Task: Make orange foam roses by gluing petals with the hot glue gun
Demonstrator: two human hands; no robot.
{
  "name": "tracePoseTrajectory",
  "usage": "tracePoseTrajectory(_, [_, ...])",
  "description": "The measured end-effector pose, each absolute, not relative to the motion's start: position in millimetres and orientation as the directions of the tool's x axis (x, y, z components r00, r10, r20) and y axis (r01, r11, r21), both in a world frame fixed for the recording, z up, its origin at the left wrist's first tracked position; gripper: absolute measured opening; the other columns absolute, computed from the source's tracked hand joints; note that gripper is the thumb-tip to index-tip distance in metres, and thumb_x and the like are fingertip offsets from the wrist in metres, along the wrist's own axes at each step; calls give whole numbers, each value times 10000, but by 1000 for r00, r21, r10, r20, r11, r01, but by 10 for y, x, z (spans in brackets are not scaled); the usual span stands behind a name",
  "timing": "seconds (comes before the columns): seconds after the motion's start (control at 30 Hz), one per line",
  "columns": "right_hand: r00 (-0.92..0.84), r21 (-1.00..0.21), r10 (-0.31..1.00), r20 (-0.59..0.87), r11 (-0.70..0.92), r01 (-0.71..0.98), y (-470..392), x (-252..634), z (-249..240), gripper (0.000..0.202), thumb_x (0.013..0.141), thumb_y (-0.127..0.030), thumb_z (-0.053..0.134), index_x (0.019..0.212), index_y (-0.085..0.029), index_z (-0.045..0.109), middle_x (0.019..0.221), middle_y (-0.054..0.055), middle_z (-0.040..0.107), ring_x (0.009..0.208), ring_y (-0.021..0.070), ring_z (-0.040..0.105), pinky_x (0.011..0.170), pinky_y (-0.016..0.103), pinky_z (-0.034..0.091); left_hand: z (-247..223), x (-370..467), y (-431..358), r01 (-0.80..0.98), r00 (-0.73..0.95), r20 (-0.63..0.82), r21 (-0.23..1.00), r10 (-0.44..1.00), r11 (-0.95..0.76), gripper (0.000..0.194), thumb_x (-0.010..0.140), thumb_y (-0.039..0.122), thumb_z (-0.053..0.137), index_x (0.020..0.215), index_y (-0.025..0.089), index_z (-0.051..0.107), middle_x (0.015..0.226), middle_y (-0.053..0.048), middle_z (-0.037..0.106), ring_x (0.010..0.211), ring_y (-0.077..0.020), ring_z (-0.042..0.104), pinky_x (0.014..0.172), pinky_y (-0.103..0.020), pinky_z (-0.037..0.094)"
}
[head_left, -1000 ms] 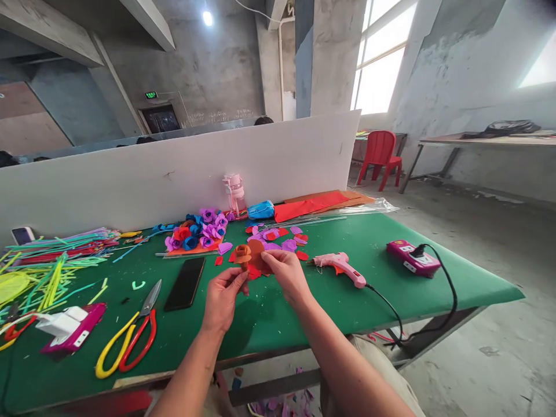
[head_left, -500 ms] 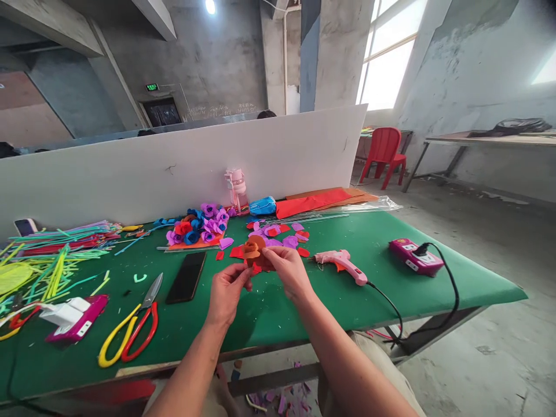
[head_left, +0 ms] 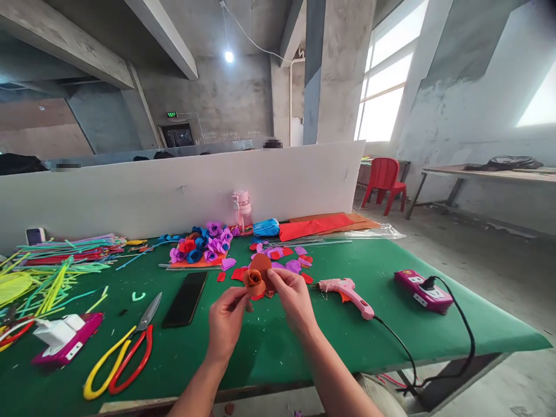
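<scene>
Between my hands, above the green table, is a brown paper flower with a rolled centre. My left hand pinches it low on its left side. A rounded brown petal stands against the flower's far right side, and my right hand holds its edge between thumb and fingers. Loose red and purple petals lie on the table just behind. To the right of my right hand rests a pink glue gun with an orange trigger. Whether the petal is stuck to the flower I cannot tell.
Scissors and a black phone lie left of my hands. Finished paper flowers are heaped behind. A power strip with a black cord sits right. A white partition borders the table's back, with a pink bottle before it.
My view has tilted up, so the table sits lower in the picture. The flower now faces me more, and the brown petal stands up behind it.
</scene>
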State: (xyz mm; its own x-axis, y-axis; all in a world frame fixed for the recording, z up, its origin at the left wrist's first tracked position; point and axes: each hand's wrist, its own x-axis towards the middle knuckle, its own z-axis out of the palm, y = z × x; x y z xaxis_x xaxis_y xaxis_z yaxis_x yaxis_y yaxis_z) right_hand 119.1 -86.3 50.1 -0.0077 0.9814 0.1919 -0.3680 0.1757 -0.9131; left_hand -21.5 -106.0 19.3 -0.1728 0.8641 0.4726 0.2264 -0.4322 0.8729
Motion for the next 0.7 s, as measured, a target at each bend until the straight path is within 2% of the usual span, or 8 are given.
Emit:
tracePoseTrajectory(0.17, [3,-911,983,184,171,-376,-837,1192,454,356,701,-494,665,742,-144,715,631,33,652,581,156,556,570,272,425,197,-204,-1095,278,-206,545,829,813,-486,104,755,278,655,762,188,707,746,-19,671,563,-111,579,556,-218,477])
tracePoseTrajectory(0.43, [11,-921,982,191,183,-344,-868,1164,467,320,724,-450,636,663,-142,697,597,21,633,563,133,519,554,251,397,141,-166,-1035,35,-290,242,970,926,-242,235,697,358,712,820,157,719,569,7,635,533,-125,573,552,-235,492])
tracePoseTrajectory(0.53, [15,-928,982,187,182,-325,-866,1161,467,301,728,-427,626,656,-145,700,580,15,628,557,130,515,552,246,396,145,-161,-1027,-5,-277,201,978,940,-210,251,674,356,730,818,149,721,555,11,629,514,-121,566,540,-234,488])
tracePoseTrajectory(0.7, [-9,-918,982,189,173,-357,-880,1158,488,281,725,-412,626,690,-150,722,590,17,646,561,130,536,562,245,415,168,-147,-1046,35,-256,205,979,945,-202,247,684,354,719,811,143,723,521,16,609,494,-113,553,528,-224,470])
